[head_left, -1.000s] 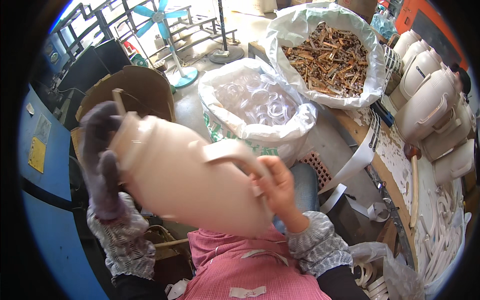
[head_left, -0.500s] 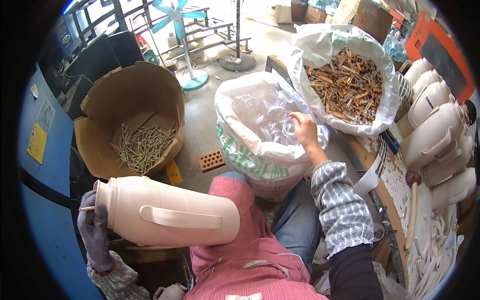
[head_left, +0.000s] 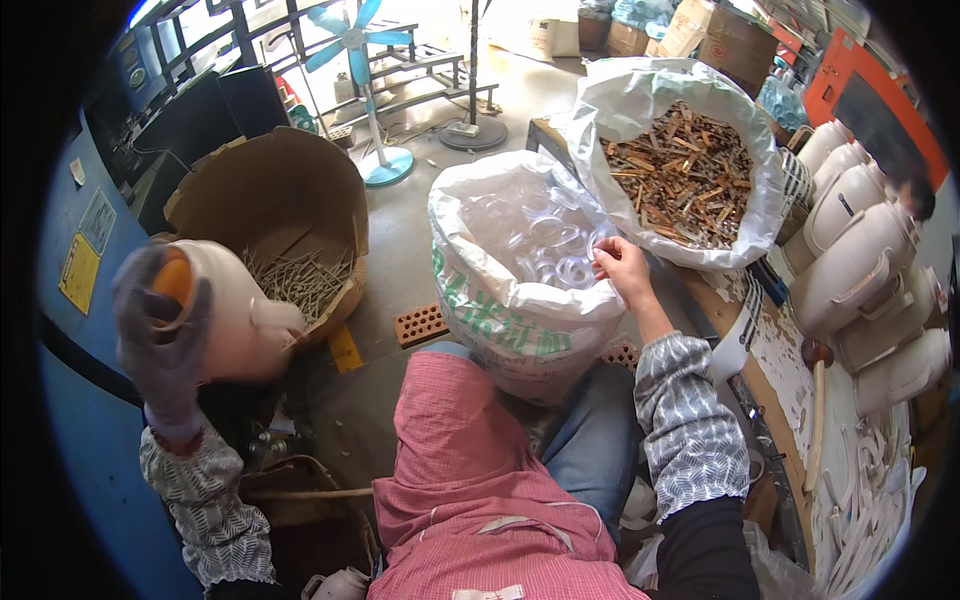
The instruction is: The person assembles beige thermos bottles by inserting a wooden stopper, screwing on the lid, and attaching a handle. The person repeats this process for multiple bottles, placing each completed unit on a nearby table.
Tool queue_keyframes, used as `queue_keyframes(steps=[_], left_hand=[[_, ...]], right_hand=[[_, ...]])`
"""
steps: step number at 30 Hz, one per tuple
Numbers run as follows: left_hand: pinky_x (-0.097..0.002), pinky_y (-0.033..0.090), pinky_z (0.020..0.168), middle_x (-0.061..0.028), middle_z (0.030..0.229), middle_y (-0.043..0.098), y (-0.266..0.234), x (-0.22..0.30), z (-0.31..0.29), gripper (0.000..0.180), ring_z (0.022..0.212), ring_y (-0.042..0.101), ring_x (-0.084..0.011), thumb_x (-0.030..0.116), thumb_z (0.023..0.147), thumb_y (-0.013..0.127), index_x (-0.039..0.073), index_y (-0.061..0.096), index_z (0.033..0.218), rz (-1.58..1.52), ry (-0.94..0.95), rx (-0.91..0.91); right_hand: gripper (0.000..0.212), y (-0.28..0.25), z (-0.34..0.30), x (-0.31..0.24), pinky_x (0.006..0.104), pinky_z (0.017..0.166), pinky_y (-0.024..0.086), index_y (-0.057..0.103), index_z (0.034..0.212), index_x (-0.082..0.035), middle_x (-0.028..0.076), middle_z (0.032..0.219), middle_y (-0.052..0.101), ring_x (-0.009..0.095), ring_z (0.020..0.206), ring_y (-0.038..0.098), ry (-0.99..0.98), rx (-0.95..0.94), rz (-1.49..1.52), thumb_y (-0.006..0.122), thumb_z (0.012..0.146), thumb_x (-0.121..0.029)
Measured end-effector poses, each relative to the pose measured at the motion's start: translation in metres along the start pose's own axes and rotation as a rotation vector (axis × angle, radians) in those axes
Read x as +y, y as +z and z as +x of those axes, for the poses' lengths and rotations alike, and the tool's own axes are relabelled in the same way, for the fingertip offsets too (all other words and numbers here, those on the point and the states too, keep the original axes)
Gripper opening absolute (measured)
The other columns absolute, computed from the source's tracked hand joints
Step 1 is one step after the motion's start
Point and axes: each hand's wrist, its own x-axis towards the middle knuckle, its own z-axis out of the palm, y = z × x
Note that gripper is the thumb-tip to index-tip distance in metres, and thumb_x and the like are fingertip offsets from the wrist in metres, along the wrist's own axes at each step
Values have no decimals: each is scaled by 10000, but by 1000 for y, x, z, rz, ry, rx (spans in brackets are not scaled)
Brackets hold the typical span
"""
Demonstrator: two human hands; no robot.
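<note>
My left hand (head_left: pixel 165 345), in a grey glove, grips a pale beige thermos jug shell (head_left: pixel 245 330) by its mouth end. The shell is smeared by motion, its handle pointing right, with something orange (head_left: pixel 172 278) showing inside the mouth. My bare right hand (head_left: pixel 627 272) reaches over the right rim of a white woven sack (head_left: pixel 500 290). Its thumb and fingertips pinch at a clear plastic ring (head_left: pixel 598 246). Many similar rings (head_left: pixel 545 225) fill the sack.
A torn cardboard drum (head_left: pixel 250 190) holds thin sticks. Another white sack (head_left: pixel 765 190) contains brown metal-looking strips (head_left: pixel 690 170). At right, several jug shells (head_left: pixel 855 270), a mallet (head_left: pixel 817 410) and pale strips (head_left: pixel 870 510) lie on a worn bench. A perforated brick (head_left: pixel 420 325) sits on the floor.
My left hand has swung the jug shell up and leftward off my lap, tilting it toward the cardboard drum. My right hand has shifted slightly right and down at the ring sack.
</note>
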Motion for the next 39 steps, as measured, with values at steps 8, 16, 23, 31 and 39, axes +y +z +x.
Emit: queue_keyframes(steps=[8,16,23,31,39], left_hand=[[-371,578,861,-98,1039,610,24,110,57,444,945,652,-258,117,792,751,119,616,1216,-754,103,130],[-563,413,1016,-128,1243,550,72,257,66,680,1184,517,-370,269,654,797,183,575,1292,-914,-45,-32],[-486,427,995,-123,1157,604,89,264,83,857,1102,577,-332,242,608,819,78,482,1379,-1116,67,-167],[-451,443,983,-114,1145,640,102,254,74,897,1106,596,-333,194,553,842,87,496,1373,-1284,100,-217],[-466,438,990,-106,1168,631,95,242,71,813,1106,594,-322,247,562,843,109,560,1312,-1244,155,-252]], right_hand=[[220,-40,-107,-34,226,745,410,605,781,-5,48,825,619,86,797,524,-334,14,272,567,935,-156],[412,-63,-198,-137,291,711,554,485,1311,66,225,1172,616,211,890,665,-650,-187,466,463,1015,-219],[235,-31,-223,-167,327,883,519,513,1146,-16,147,1170,586,234,1094,618,-467,-195,158,504,925,63],[180,-15,-217,-173,379,686,509,581,874,-27,124,879,616,331,797,636,-732,-215,-669,595,715,56],[112,-3,-214,-176,329,593,506,583,811,-92,73,841,618,225,740,642,-918,-151,-964,652,726,-117]])
